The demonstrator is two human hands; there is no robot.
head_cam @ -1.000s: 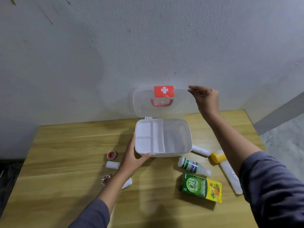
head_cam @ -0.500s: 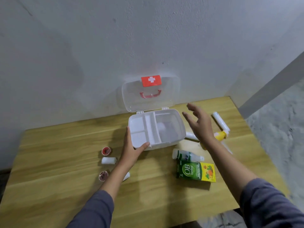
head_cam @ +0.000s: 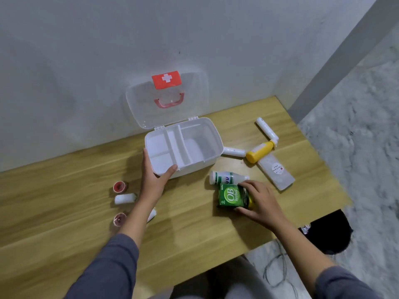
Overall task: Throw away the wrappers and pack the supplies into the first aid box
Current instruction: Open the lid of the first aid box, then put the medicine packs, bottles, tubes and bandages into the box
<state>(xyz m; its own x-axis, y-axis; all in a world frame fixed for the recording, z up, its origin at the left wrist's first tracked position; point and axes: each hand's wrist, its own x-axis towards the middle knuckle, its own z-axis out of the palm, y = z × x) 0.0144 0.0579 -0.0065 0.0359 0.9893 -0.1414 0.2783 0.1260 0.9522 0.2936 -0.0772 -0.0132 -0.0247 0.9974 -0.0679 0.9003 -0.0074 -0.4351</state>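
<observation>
The white first aid box (head_cam: 212,157) stands open against the wall, its clear lid (head_cam: 149,104) with a red cross label tilted up. My left hand (head_cam: 154,179) grips the box's front left corner. My right hand (head_cam: 262,200) closes around the green OB herbal carton (head_cam: 231,195) on the table. Just behind the carton lies a white and green bottle (head_cam: 226,177). A yellow bottle (head_cam: 259,152), two white tubes (head_cam: 266,131) (head_cam: 234,151) and a flat clear packet (head_cam: 276,172) lie right of the box.
Left of my left arm lie two red-capped rolls (head_cam: 119,186) (head_cam: 119,219) and two white gauze rolls (head_cam: 125,198) (head_cam: 151,214). The wooden table (head_cam: 64,212) ends at the right above a marble floor. A black bag (head_cam: 330,230) sits below the table's right edge.
My right hand left the raised lid, came down past the box and closed on the green carton. The left hand stayed on the box. The camera tilted down and right.
</observation>
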